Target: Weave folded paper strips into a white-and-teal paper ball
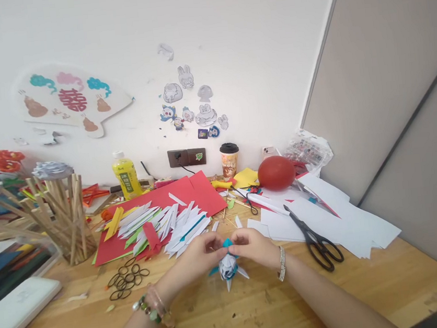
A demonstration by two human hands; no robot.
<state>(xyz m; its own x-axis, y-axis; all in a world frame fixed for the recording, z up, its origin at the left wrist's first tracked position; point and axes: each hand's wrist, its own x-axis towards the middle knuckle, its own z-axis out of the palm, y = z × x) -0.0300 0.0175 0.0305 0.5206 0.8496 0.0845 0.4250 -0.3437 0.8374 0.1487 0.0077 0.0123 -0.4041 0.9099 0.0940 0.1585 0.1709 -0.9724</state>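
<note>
Near the middle of the wooden table, my left hand [205,249] and my right hand [250,243] meet at a small folded-paper flower [227,267]. Its rounded centre is white, with blue and white pointed petals sticking out around it. The fingertips of both hands pinch a blue petal on the far side of the flower. The fingers partly cover that petal, so its exact fold cannot be made out. Just beyond my left hand lies a pile of folded white paper strips [186,228], mixed with green, red and yellow ones.
Black scissors [314,240] lie right of my hands, over white paper sheets [351,222]. Several black rubber bands [127,281] lie at left, near a holder of wooden sticks [71,223]. Along the wall stand a yellow bottle [126,175], a lidded cup [230,161] and a red balloon [276,173].
</note>
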